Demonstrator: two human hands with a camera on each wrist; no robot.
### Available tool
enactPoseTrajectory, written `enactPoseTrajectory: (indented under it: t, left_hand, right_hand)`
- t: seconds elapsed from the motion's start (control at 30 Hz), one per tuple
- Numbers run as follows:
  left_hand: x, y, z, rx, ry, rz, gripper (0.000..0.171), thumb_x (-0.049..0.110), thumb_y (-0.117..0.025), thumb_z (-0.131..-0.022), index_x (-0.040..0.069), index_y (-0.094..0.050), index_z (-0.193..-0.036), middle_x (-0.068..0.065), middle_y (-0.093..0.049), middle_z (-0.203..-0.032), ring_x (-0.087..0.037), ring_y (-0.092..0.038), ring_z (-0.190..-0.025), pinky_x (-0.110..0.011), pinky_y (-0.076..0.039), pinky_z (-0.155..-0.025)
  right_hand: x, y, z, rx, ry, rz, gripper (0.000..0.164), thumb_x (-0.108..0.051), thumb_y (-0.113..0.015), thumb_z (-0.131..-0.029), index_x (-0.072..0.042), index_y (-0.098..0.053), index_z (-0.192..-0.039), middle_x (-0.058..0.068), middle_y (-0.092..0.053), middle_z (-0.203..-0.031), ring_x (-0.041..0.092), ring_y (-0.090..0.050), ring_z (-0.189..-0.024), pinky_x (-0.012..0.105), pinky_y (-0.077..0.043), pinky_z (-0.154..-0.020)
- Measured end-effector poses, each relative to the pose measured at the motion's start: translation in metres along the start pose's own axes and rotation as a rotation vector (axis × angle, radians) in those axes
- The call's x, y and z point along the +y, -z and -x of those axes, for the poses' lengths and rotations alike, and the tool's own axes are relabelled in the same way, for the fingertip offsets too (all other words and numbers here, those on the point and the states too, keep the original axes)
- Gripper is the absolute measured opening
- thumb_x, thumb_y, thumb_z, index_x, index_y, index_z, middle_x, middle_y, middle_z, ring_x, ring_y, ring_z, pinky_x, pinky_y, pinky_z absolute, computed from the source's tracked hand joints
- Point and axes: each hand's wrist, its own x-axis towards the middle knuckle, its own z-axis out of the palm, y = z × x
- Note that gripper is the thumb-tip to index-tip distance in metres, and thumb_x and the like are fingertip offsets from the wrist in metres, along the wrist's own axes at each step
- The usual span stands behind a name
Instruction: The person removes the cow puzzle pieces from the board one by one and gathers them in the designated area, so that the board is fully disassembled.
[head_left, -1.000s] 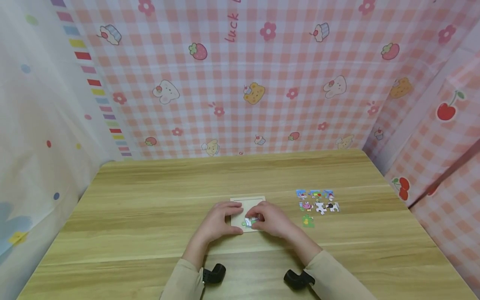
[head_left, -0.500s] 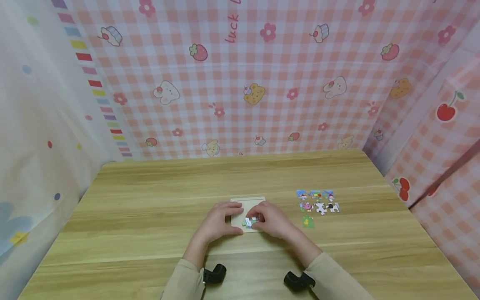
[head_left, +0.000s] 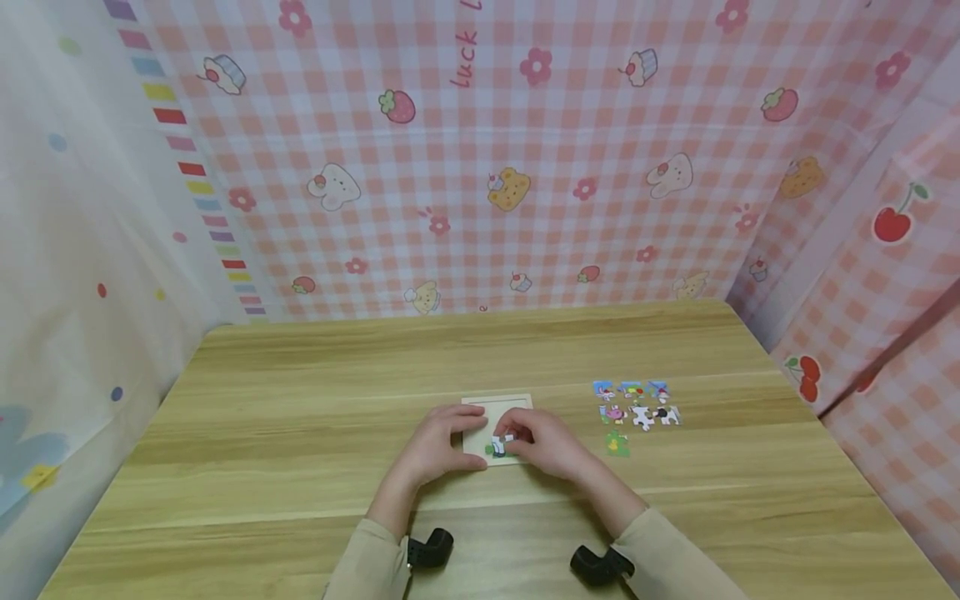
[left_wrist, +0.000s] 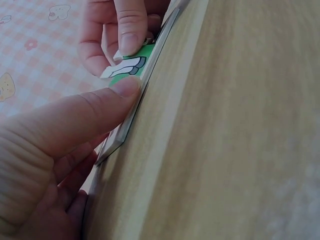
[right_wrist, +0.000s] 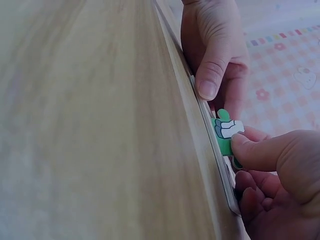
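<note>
A small pale wooden puzzle tray [head_left: 495, 399] lies in front of me in the head view. My left hand [head_left: 437, 443] holds its left side, thumb at the near edge and fingers toward the far part. In the left wrist view the left thumb [left_wrist: 90, 112] presses on the tray's rim. My right hand [head_left: 553, 442] pinches a green and white puzzle piece [right_wrist: 228, 129] between thumb and fingers, over the near part of the tray. The right fingers partly cover this piece; whether it lies flat cannot be told.
To the right of the tray, several loose puzzle pieces lie in rows, among them a blank white piece [head_left: 641, 417] and a green piece [head_left: 617, 444]. The wooden table [head_left: 315, 375] runs back to a pink checked cloth [head_left: 450, 250].
My right fingertips have shifted slightly to the right with the puzzle piece. The left hand stays on the tray, and the loose pieces have not moved.
</note>
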Motion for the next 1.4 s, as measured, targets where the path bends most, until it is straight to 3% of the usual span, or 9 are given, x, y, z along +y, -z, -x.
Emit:
enactPoseTrajectory:
  t: [0.47, 1.1, 1.4]
  left_hand:
    - [0.0, -0.001, -0.001, -0.004, 0.009, -0.004, 0.059, 0.019, -0.089, -0.074, 0.001, -0.067, -0.126, -0.008, -0.058, -0.139, -0.034, -0.043, -0.134, -0.052, -0.031, -0.112]
    - [0.002, 0.0, 0.0, -0.002, 0.032, 0.018, 0.059, 0.017, -0.089, -0.073, 0.0, -0.067, -0.125, -0.009, -0.058, -0.138, -0.035, -0.041, -0.135, -0.052, -0.029, -0.113]
    - [-0.001, -0.002, -0.001, -0.001, 0.028, 0.002, 0.06, 0.019, -0.09, -0.073, 0.001, -0.067, -0.125, -0.008, -0.058, -0.139, -0.034, -0.041, -0.135, -0.052, -0.029, -0.113]
  right_hand:
    - [0.005, 0.011, 0.013, 0.053, -0.054, -0.149, 0.015, -0.005, -0.068, -0.092, -0.017, -0.067, -0.102, -0.006, -0.06, -0.086, 0.013, -0.054, -0.079, 0.027, -0.047, -0.07]
    - [0.043, 0.064, 0.059, 0.197, -0.127, -0.071, 0.015, -0.001, -0.07, -0.09, -0.009, -0.07, -0.103, 0.004, -0.068, -0.104, 0.015, -0.057, -0.088, 0.027, -0.049, -0.077]
    - [0.064, 0.089, 0.083, 0.22, -0.13, -0.07, 0.016, 0.001, -0.068, -0.091, -0.004, -0.069, -0.106, 0.005, -0.067, -0.102, 0.008, -0.055, -0.083, 0.023, -0.048, -0.072]
